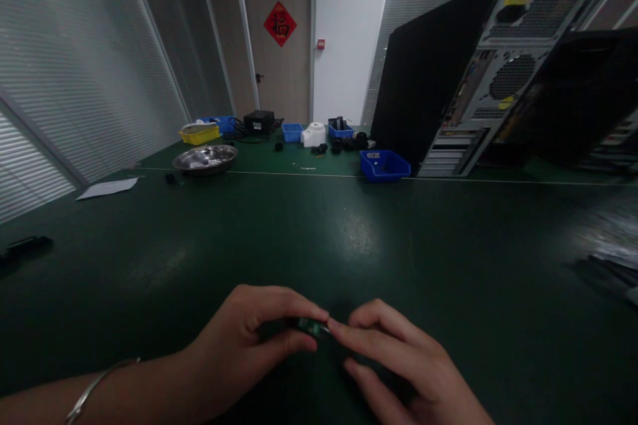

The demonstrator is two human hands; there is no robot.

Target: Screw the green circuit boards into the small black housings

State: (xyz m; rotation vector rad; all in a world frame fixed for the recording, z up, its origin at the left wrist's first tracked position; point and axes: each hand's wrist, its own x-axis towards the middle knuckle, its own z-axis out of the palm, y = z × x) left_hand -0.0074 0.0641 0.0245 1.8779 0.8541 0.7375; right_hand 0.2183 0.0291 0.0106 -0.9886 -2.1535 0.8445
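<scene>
Both hands are down at the near edge of the dark green tabletop. The left hand has its thumb and forefinger closed on a tiny green part, looks like a small circuit board, held just above the mat. The right hand comes in from the other side, its forefinger tip touching the end of that same part, the other fingers curled loosely and not gripping anything. A thin bracelet sits on the left wrist.

Further back there's an open black PC tower showing its rear ports and fan grilles, with yellow stickers on it too blurry to read. Just beside it sits a blue bin, and more blue bins, a yellow tray and a metal bowl line the far side. A sheet of paper lies at the left.

The only writing I can make out is the red diamond sign on the door: the character 福.
</scene>
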